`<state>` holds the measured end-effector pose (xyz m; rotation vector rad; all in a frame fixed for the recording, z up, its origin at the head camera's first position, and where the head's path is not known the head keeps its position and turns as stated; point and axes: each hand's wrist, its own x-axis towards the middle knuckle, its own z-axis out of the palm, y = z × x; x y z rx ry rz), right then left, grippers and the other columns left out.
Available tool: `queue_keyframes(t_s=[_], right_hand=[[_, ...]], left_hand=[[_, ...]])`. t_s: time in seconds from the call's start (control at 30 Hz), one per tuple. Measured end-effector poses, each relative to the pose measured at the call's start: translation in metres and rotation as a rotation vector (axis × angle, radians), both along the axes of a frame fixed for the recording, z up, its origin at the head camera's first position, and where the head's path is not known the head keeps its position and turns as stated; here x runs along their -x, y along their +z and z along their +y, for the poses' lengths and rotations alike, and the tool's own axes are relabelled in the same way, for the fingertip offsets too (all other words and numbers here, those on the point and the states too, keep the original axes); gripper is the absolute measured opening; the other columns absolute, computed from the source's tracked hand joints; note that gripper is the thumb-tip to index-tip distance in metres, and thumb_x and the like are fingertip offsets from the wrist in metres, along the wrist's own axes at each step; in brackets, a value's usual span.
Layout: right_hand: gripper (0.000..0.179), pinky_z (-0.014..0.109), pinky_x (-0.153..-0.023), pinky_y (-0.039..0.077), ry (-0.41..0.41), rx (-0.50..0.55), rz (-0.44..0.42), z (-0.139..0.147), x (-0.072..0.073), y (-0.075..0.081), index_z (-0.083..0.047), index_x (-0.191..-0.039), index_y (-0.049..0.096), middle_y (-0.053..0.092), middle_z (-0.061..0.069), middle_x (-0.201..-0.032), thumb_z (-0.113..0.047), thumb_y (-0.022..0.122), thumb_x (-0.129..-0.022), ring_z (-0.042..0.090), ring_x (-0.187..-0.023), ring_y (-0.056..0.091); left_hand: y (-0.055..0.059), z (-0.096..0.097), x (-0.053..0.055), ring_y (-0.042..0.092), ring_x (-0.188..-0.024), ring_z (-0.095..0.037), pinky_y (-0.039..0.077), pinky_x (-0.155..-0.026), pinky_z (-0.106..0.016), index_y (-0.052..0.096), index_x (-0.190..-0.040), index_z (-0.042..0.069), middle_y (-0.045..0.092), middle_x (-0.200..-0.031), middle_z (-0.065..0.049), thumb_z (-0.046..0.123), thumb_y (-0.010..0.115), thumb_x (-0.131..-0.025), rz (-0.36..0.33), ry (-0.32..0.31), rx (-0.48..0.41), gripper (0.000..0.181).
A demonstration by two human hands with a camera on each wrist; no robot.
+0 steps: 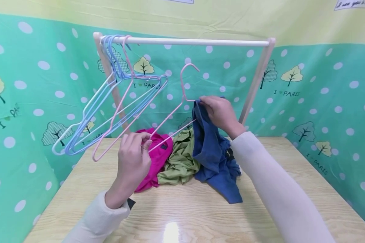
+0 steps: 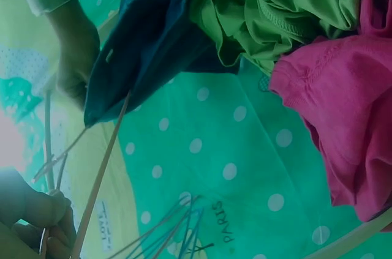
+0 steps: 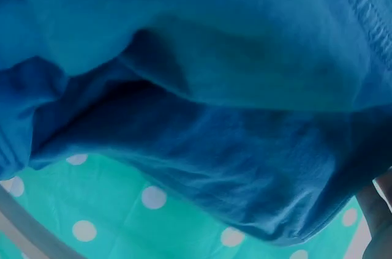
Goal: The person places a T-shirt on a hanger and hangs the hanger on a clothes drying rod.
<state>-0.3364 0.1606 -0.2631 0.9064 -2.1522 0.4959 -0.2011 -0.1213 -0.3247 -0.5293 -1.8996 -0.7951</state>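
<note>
A: Hands, head view, clock on frame centre?
B: Left hand (image 1: 134, 153) at 8, forearm from 7; thumb and fingers pinched on the near corner of a pink hanger (image 1: 168, 118). Right hand (image 1: 220, 113) at 3, forearm from 4; fingers bent over the top edge of a blue garment (image 1: 208, 141). Both grips closed on their holds.
A: Hanger's lie?
B: Tilted, hook toward 12. Far end goes inside the blue cloth, hidden there.
A: Around it?
B: Crumpled green garment (image 1: 182, 158) at 6, magenta garment (image 1: 156, 158) at 7, both on the worktop (image 1: 158, 216). Rack rail (image 1: 185, 41) crosses 12. Blue hangers (image 1: 119, 75) and another pink one bunch at 10, low corners near the left hand.
A: Right wrist view?
B: Mostly blue cloth, blocking the hanger.
</note>
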Motion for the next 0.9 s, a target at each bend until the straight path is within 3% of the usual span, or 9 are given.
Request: queue_keyframes(t_s=[0.37,0.53,0.73,0.83,0.9], right_hand=[[0.022,0.044,-0.087,0.058,0.077,0.022,0.047,-0.023,-0.013,0.004,-0.001,-0.120,0.073,0.075,0.015,-0.111,-0.009,0.061,-0.103,0.031,-0.101,0.073],[0.022,0.044,-0.082,0.059,0.079,0.054,0.065,-0.030,-0.017,0.001,-0.004,-0.121,0.073,0.076,0.012,-0.110,-0.011,0.061,-0.104,0.029,-0.096,0.073],[0.021,0.046,-0.079,0.060,0.075,0.047,0.121,-0.024,-0.017,-0.003,-0.004,-0.119,0.074,0.076,0.014,-0.107,-0.003,0.061,-0.102,0.031,-0.094,0.074],[0.023,0.049,-0.080,0.060,0.074,0.034,0.146,-0.020,-0.016,-0.002,-0.003,-0.119,0.074,0.076,0.016,-0.108,0.000,0.061,-0.100,0.034,-0.096,0.073],[0.024,0.049,-0.080,0.060,0.079,0.028,0.153,-0.019,-0.016,-0.002,-0.002,-0.121,0.074,0.075,0.017,-0.110,0.001,0.061,-0.100,0.035,-0.097,0.073]], left_hand=[[-0.007,0.006,0.003,0.051,-0.075,-0.032,0.038,-0.067,-0.038,0.068,-0.095,-0.006,0.066,-0.087,-0.018,-0.013,0.069,-0.088,0.017,-0.009,-0.006,0.010],[-0.009,0.006,0.005,0.051,-0.076,-0.034,0.039,-0.069,-0.040,0.067,-0.095,-0.008,0.065,-0.086,-0.019,-0.012,0.069,-0.087,0.020,-0.012,0.001,0.009],[-0.014,0.010,0.008,0.053,-0.079,-0.035,0.043,-0.072,-0.041,0.069,-0.097,-0.008,0.066,-0.089,-0.019,-0.007,0.070,-0.090,0.024,-0.026,0.033,0.007],[-0.016,0.012,0.008,0.052,-0.081,-0.036,0.042,-0.074,-0.042,0.070,-0.100,-0.008,0.066,-0.092,-0.020,-0.001,0.067,-0.092,0.051,-0.014,0.064,0.011],[-0.016,0.013,0.009,0.053,-0.082,-0.038,0.042,-0.076,-0.044,0.069,-0.103,-0.009,0.065,-0.094,-0.021,0.002,0.065,-0.093,0.109,0.015,0.102,0.016]])
